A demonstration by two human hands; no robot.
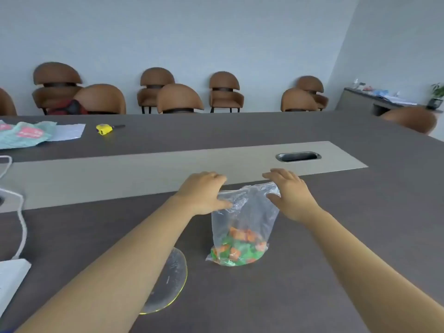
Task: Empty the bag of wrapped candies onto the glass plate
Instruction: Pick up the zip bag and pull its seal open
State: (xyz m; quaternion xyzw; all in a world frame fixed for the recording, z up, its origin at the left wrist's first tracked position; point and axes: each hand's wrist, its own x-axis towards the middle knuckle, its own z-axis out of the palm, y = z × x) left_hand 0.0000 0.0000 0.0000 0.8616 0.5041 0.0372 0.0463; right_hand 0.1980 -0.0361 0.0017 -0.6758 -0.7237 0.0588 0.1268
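At the left of the working area, the glass plate (171, 280) is seen lying flat on the dark table (312, 284), partly covered by the left forearm, with only its right portion and yellow-tinted rim exposed. Further right, the left hand (201, 191) is placed at the top left corner of the clear bag (242, 224), its thumb pressed against the plastic and its fingers curled behind the rim, so the corner appears to be pinched. The bag is held upright, its long axis vertical, its mouth at the top between the two hands and its base resting on the table. The wrapped candies (237, 251), orange and green, are gathered at the bottom. At the right, the right hand (290, 193) is set on the other top corner, fingers spread over the rim; a firm grasp cannot be confirmed from this view. The plate is judged to lie down and to the left of the bag, near but apart from it, on the left hand's side. A shift toward that side and an inversion of the mouth would be called for, as no candy is yet on the plate.
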